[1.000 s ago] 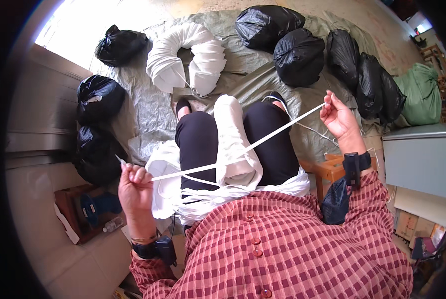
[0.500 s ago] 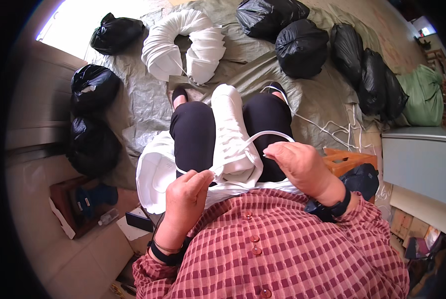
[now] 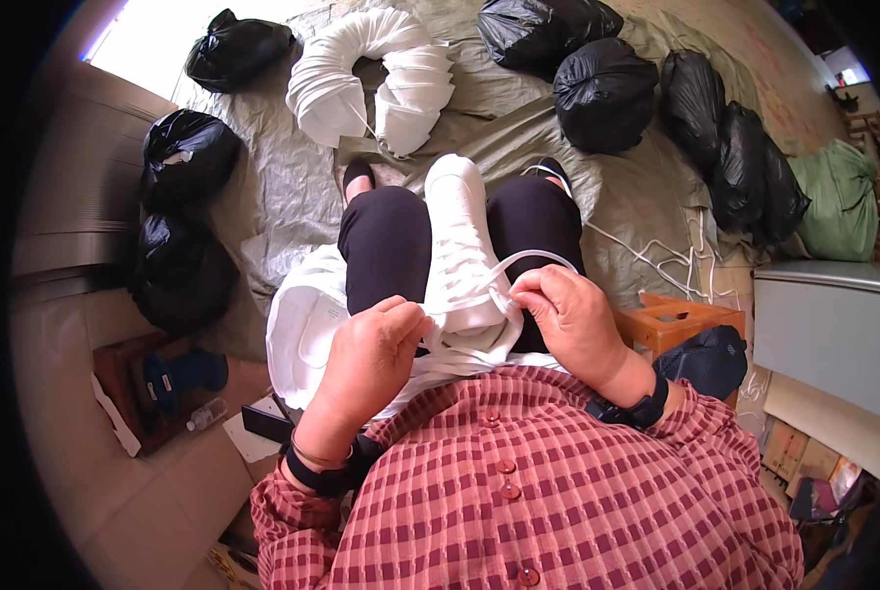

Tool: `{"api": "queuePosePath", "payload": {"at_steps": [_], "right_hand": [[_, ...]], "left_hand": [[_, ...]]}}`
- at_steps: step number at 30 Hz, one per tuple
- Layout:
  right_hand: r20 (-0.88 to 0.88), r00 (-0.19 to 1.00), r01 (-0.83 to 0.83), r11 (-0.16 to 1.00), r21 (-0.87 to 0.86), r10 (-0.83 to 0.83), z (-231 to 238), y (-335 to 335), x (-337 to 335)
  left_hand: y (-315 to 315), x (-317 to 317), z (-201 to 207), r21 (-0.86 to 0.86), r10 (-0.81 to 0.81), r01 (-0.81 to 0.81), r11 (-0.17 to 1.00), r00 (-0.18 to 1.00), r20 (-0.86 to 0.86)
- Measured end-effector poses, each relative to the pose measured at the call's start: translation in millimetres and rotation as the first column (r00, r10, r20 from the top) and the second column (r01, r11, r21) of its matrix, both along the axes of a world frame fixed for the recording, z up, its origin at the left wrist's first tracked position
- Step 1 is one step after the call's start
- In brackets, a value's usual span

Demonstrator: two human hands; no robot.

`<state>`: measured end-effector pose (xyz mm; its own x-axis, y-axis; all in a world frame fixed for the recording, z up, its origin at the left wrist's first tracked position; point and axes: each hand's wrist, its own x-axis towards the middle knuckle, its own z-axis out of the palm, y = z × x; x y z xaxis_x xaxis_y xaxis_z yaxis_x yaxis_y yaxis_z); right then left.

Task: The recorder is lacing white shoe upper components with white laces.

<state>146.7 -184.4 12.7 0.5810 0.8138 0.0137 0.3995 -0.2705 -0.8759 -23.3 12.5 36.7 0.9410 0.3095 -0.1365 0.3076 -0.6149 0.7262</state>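
Observation:
A white lace-up sneaker (image 3: pixel 456 211) rests between my knees, toe pointing away and its opening toward me. My left hand (image 3: pixel 369 352) is closed in a pinch at the left edge of the lacing flap; its fingers partly hide what they grip. At the right flap, my right hand (image 3: pixel 573 320) pinches the white shoelace (image 3: pixel 538 254), which loops up and over from the lacing into the fingers. Beside my left thigh more white sneakers (image 3: pixel 307 320) lie in my lap, partly covered by my leg and arm.
A curved row of nested white pieces (image 3: pixel 415 103) lies on the grey sheet (image 3: pixel 263 187). Black bags (image 3: pixel 605 93) stand around it, with a green sack (image 3: pixel 838 202) at right. Loose white laces (image 3: pixel 681 258) trail near a wooden stool (image 3: pixel 681 320). A clear bottle (image 3: pixel 207 413) is at left.
My right hand has moved left and down to the shoe's right lacing edge. My left hand has risen slightly against the left edge. The view has shifted a little.

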Motion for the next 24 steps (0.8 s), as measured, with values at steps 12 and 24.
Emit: {"api": "queuePosePath", "payload": {"at_steps": [12, 24], "right_hand": [[0.314, 0.935, -0.163, 0.986, -0.039, 0.166, 8, 5, -4], [0.53, 0.833, -0.152, 0.987, -0.058, 0.16, 9, 0, -6]], "left_hand": [[-2, 27, 8, 0.235, -0.247, 0.276, 0.932, 0.958, -0.145], [-30, 10, -10, 0.39, -0.034, 0.02, 0.921, 0.999, 0.029]]}}
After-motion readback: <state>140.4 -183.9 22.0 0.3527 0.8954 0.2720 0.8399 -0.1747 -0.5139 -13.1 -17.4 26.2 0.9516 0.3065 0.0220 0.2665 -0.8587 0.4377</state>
